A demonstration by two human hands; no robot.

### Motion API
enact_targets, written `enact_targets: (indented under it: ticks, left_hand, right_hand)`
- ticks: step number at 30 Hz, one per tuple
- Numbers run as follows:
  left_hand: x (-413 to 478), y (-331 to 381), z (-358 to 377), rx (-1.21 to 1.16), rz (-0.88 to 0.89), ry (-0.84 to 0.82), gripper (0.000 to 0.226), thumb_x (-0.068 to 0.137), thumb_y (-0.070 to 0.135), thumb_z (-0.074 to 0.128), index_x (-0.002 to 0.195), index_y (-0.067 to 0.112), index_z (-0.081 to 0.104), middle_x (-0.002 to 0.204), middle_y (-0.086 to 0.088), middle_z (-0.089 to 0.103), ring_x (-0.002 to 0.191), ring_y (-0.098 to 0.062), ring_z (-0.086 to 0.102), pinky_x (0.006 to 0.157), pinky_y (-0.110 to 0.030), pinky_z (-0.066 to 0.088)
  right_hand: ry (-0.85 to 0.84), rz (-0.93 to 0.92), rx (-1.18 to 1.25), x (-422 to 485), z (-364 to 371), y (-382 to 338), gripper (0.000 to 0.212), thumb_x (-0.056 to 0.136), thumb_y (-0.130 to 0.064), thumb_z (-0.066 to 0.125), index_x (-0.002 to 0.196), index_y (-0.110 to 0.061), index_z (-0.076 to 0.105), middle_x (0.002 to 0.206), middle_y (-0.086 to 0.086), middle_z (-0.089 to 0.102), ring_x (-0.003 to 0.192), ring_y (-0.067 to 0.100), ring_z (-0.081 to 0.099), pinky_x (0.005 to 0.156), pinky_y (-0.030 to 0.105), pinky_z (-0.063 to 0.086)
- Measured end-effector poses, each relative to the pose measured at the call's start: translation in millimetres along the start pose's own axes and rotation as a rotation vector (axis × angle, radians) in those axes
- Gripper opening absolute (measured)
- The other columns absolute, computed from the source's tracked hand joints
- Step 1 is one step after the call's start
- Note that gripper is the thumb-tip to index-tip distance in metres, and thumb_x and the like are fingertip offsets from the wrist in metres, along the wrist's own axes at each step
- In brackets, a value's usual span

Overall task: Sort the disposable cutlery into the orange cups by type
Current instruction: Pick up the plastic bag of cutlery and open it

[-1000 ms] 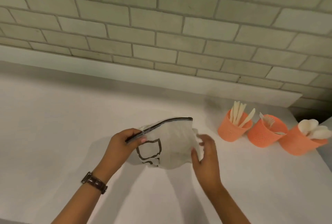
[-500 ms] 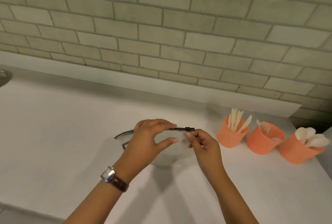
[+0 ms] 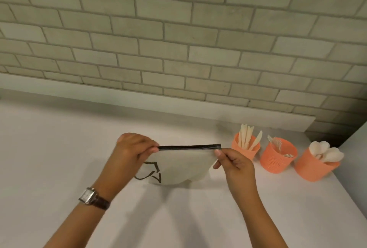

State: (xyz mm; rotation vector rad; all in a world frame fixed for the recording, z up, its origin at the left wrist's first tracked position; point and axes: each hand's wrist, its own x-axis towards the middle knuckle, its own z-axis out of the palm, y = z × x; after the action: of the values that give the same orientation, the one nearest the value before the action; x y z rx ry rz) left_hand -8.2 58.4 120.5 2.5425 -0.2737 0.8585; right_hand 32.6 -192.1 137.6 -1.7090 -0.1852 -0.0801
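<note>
Wristwatch with a brown strap (image 3: 90,196) sits on the left wrist, nearest the camera. Beyond it, the left hand (image 3: 133,151) and the right hand (image 3: 235,161) hold a pale translucent pouch (image 3: 182,166) over the white counter (image 3: 49,158).

Left grip: thumb and fingers pinch the left end of the pouch's black top strip (image 3: 189,147). Right grip: thumb and forefinger pinch the right end of the same strip. The strip runs level between the two hands. The pouch body hangs below it and bears a black outline print at its lower left. Whether the lower edge touches the counter cannot be determined.

To the right of the right hand, three orange perforated plastic cups (image 3: 274,165) stand in a row on the counter, just beside one another:
- The rightmost cup (image 3: 315,170), the nearest, holds white spoons (image 3: 325,153).
- The middle cup (image 3: 278,158) holds forks (image 3: 276,142).
- The leftmost cup (image 3: 245,151), the farthest, holds cream knives (image 3: 247,138), standing upright.

Behind everything rises a grey brick wall (image 3: 178,39).
</note>
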Motion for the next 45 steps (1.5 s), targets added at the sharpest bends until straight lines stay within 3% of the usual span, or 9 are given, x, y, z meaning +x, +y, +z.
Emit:
enact_targets:
  ticks: [5, 10, 21, 32, 35, 37, 40, 41, 45]
  left_hand:
    - [-18, -27, -35, 0.173, -0.091, 0.033, 0.033, 0.088, 0.037, 0.049, 0.081, 0.014, 0.072, 0.080, 0.006, 0.071, 0.074, -0.008, 0.058, 0.075, -0.026, 0.043]
    - [-32, -21, -46, 0.056, -0.332, 0.062, 0.008, 0.083, 0.022, 0.063, 0.086, 0.020, 0.070, 0.085, 0.027, 0.061, 0.086, 0.003, 0.057, 0.077, -0.002, 0.036]
    - [-32, -11, -65, -0.302, -0.368, -0.038, 0.037, 0.083, -0.001, 0.061, 0.082, 0.035, 0.068, 0.095, 0.007, 0.061, 0.089, -0.008, 0.061, 0.076, -0.012, 0.049]
    - [-34, 8, -39, -0.234, -0.497, -0.093, 0.025, 0.079, 0.007, 0.067, 0.067, 0.029, 0.070, 0.084, 0.011, 0.064, 0.079, -0.004, 0.062, 0.066, -0.010, 0.048]
    - [-43, 15, -27, -0.041, -0.553, -0.285, 0.033, 0.078, 0.038, 0.069, 0.050, 0.022, 0.061, 0.066, 0.005, 0.061, 0.063, -0.008, 0.059, 0.058, -0.017, 0.043]
    - [-52, 16, -19, 0.071, -0.665, -0.430, 0.043, 0.078, 0.050, 0.064, 0.049, 0.019, 0.056, 0.063, 0.002, 0.058, 0.058, -0.009, 0.056, 0.055, -0.019, 0.037]
    - [-63, 16, -13, 0.143, -0.770, -0.418, 0.004, 0.080, 0.040, 0.067, 0.077, 0.038, 0.066, 0.091, 0.009, 0.061, 0.071, -0.005, 0.060, 0.058, -0.012, 0.036]
    - [-65, 14, -10, 0.148, -0.770, -0.412, 0.011, 0.081, 0.034, 0.068, 0.090, 0.040, 0.067, 0.100, 0.010, 0.056, 0.073, -0.004, 0.060, 0.061, -0.012, 0.037]
    - [-62, 3, -4, -0.466, -0.993, -0.281, 0.026, 0.085, -0.001, 0.060, 0.090, 0.024, 0.069, 0.101, -0.007, 0.061, 0.074, -0.012, 0.064, 0.060, -0.009, 0.048]
  right_hand:
    - [0.051, 0.050, 0.024, 4, -12, 7, 0.023, 0.089, -0.010, 0.059, 0.070, -0.020, 0.067, 0.052, 0.001, 0.061, 0.053, -0.005, 0.053, 0.057, 0.003, 0.038]
    - [-0.093, 0.116, 0.046, 9, -23, 0, 0.010, 0.086, -0.013, 0.063, 0.082, -0.019, 0.069, 0.054, 0.002, 0.066, 0.059, 0.009, 0.060, 0.065, 0.024, 0.046]
    - [-0.232, 0.007, -0.111, 7, -32, -11, 0.013, 0.068, 0.001, 0.078, 0.072, -0.010, 0.073, 0.055, 0.002, 0.067, 0.051, 0.006, 0.060, 0.056, 0.010, 0.047]
    - [0.065, -0.275, -0.586, 2, -26, 16, 0.007, 0.076, -0.008, 0.074, 0.077, -0.015, 0.076, 0.074, -0.005, 0.058, 0.082, 0.005, 0.054, 0.057, 0.010, 0.041]
    - [0.008, -0.087, -0.335, -1, -23, 15, 0.019, 0.078, -0.005, 0.072, 0.069, -0.021, 0.074, 0.063, -0.005, 0.068, 0.067, 0.007, 0.063, 0.060, 0.008, 0.046]
    - [-0.101, 0.198, 0.115, -2, -22, 12, 0.005, 0.073, -0.007, 0.076, 0.073, -0.011, 0.075, 0.066, 0.002, 0.073, 0.068, 0.018, 0.068, 0.058, 0.014, 0.053]
    - [-0.366, 0.601, 0.631, -6, -19, 17, 0.064, 0.036, -0.024, 0.095, 0.086, 0.005, 0.070, 0.083, 0.022, 0.072, 0.073, 0.029, 0.071, 0.060, 0.031, 0.059]
    - [-0.401, 0.702, 0.744, -10, -16, 17, 0.070, 0.031, -0.020, 0.096, 0.090, 0.007, 0.068, 0.085, 0.025, 0.070, 0.071, 0.030, 0.071, 0.060, 0.036, 0.059]
    - [-0.358, 0.940, 0.926, -18, -6, 28, 0.039, 0.075, -0.003, 0.060, 0.111, 0.011, 0.061, 0.099, 0.025, 0.069, 0.073, 0.033, 0.071, 0.055, 0.040, 0.059]
